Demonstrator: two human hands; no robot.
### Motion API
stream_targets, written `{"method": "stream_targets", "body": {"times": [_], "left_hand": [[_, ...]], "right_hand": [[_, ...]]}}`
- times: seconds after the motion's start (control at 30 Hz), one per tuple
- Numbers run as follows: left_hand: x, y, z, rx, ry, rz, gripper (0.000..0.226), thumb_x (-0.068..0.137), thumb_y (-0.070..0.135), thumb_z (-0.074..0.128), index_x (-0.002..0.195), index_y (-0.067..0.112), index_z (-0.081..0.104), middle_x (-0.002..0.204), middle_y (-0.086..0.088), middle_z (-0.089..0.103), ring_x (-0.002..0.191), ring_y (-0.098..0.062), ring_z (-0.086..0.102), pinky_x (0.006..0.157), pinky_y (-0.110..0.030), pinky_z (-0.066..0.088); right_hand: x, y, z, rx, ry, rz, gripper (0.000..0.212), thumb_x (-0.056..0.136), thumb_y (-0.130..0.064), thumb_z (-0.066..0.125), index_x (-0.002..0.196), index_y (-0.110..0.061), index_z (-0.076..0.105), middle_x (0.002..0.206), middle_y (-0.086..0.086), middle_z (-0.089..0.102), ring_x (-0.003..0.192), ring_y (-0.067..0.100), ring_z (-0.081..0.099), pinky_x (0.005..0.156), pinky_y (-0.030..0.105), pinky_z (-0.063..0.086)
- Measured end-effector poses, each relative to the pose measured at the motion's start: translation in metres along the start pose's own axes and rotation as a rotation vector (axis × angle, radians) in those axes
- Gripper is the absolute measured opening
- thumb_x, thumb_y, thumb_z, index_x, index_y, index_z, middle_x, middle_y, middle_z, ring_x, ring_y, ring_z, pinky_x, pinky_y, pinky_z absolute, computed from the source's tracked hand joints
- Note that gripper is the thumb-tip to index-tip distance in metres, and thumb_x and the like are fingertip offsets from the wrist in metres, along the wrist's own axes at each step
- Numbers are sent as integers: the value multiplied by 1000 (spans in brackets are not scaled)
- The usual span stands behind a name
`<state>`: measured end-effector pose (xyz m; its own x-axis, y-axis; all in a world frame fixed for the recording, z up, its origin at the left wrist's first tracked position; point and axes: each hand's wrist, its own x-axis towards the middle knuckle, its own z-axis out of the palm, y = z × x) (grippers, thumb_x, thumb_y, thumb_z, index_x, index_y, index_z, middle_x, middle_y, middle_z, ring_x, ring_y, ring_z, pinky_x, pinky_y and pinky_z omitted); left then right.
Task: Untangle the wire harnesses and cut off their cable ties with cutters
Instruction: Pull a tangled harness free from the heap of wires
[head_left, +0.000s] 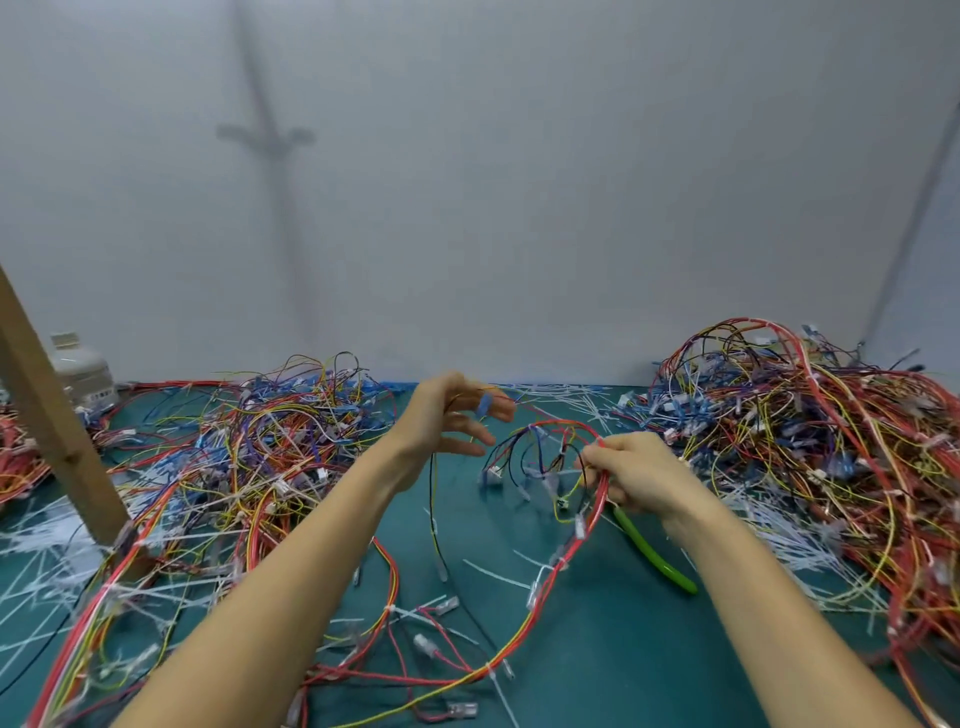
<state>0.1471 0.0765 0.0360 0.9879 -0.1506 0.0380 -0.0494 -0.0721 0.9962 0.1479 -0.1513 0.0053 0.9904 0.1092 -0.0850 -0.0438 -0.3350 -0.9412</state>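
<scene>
Right fingers (592, 460) grip red harness (589, 514); cutters (655, 557) half hidden beneath; left fingers (467, 446) blurred, grasp unclear.

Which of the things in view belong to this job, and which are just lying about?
Job: red harness, held up; green-handled cutters; tangled left pile and right pile.
Lying about: cut tie offcuts; white bottle; wooden post.

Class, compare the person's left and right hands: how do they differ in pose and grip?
The left hand is higher, fingers spread, pinching thin strands of the wire harness; the right hand is lower, fingers curled round its thick red bundle. Green cutters stick out beneath the right hand, none by the left. Both hold the same harness.
</scene>
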Motion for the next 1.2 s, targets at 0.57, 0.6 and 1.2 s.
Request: {"method": "stream_targets", "body": {"times": [0.57,0.6,1.2], "left_hand": [[-5,17,68,180,-133,152,31,108,23,33,104,7,59,82,-5,60,58,-13,56,66,-29,51],[-5,19,70,127,-124,163,27,108,20,33,99,9,56,74,-1,53,53,-9,47,62,-27,49],[27,70,54,201,118,261,21,101,5,44,111,14,60,79,4,53,71,-7,48,62,-17,40]], "right_hand": [[-3,-49,5,216,107,-616,38,104,-13,44,106,-46,61,99,3,63,75,2,61,75,17,50],[-3,-49,5,191,131,-608,36,104,-15,45,110,-47,59,112,5,63,90,2,64,84,19,50],[-31,-36,74,532,-252,-352,22,97,-23,54,87,-10,68,72,4,74,66,16,72,60,24,57]]}}
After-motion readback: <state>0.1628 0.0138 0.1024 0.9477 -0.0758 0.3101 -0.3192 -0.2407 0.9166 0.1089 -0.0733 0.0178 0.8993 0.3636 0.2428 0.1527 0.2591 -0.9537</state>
